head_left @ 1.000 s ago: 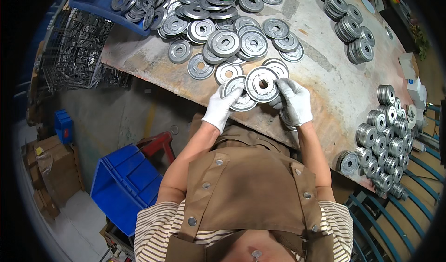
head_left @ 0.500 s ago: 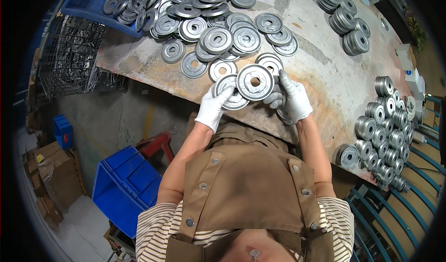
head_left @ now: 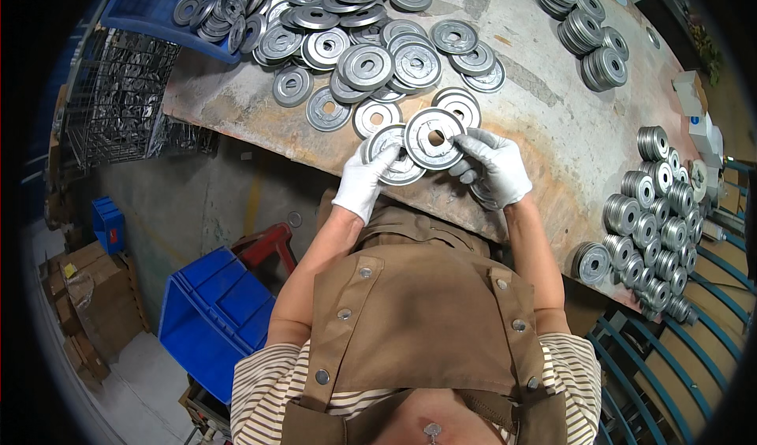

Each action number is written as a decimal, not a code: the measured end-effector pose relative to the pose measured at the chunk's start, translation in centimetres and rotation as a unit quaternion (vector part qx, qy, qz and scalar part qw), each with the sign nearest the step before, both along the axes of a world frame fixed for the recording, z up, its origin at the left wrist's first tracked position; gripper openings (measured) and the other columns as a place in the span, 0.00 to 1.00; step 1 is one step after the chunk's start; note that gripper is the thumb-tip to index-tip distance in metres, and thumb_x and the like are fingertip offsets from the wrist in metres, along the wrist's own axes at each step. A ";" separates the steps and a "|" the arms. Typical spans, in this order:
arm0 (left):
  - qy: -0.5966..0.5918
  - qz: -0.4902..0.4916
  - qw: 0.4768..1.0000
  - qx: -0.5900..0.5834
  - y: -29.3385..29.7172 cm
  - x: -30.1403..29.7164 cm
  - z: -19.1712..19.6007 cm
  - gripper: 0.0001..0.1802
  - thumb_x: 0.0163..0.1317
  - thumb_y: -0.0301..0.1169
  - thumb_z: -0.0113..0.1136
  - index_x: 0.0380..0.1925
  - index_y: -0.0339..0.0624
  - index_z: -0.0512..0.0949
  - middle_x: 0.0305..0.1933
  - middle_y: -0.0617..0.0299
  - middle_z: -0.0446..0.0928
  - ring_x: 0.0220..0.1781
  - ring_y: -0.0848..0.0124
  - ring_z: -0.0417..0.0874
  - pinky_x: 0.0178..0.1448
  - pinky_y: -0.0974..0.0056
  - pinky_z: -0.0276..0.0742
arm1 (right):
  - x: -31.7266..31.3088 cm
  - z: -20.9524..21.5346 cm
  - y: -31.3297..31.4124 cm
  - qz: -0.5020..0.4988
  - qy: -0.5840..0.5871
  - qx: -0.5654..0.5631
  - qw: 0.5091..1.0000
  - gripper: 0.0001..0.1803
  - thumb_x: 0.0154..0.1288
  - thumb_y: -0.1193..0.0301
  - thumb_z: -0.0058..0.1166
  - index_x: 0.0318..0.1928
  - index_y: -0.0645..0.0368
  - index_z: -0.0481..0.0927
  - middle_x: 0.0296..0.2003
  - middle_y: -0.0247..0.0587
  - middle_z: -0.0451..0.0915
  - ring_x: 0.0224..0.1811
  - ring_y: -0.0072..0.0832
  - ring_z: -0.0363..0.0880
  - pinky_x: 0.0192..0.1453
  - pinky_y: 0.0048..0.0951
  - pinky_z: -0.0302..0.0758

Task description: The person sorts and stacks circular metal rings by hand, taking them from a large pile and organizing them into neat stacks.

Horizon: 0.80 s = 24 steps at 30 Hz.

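Left hand (head_left: 364, 183), in a white knit glove, closed in a pinch: thumb lies across the face of a grey metal disc with a raised rim and a central hole (head_left: 405, 171). This disc is near the front edge of the worn, stained grey-brown surface (head_left: 552, 153).

Second flat ring-shaped metal disc, brighter, with a dark rim (head_left: 424, 134), overlaps the first on its upper right. Right hand (head_left: 497, 167), also white-gloved, partly closed; one digit touches the second disc's face right of the hole, other fingers curl near its lower right edge. Cannot tell whether this hand bears the disc's weight.

Just beyond the hands: a loose pale disc with a round hole (head_left: 365, 122) and an overlapping pair of shiny discs (head_left: 467, 110). Another disc (head_left: 484, 198) shows partly below the right hand, at the surface edge.

Farther off, a heaped pile of grey metal discs (head_left: 367, 68) adjoins a blue plastic bin (head_left: 142, 11) containing more. Short columns of stacked metal discs (head_left: 646, 232) occupy the right end; another group of columns (head_left: 583, 35) is farther back.

Left of the person, below the surface: blue plastic crate, tilted (head_left: 209, 311).
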State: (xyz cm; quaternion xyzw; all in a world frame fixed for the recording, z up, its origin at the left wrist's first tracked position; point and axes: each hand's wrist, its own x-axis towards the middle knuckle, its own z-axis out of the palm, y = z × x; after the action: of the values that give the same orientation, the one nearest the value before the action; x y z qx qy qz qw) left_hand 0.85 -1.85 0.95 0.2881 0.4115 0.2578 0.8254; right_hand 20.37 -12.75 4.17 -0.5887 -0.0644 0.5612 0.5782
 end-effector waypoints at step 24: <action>0.012 0.017 0.999 -0.032 -0.1 -0.2 -0.6 0.18 0.64 0.23 0.62 0.54 0.34 0.75 0.49 0.59 0.81 0.47 0.71 0.83 0.52 0.65 0.81 | 2.1 -0.2 3.8 0.347 -0.750 -0.076 0.558 0.41 0.47 0.56 0.70 0.60 0.57 0.69 0.59 0.48 0.70 0.56 0.51 0.73 0.52 0.42 0.77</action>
State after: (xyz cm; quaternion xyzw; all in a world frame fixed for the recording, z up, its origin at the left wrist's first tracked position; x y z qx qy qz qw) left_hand 0.61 -1.94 0.37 0.2579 0.4338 0.2552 0.8248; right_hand 22.46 -8.94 3.99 -0.7711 -0.6311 0.0770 0.0351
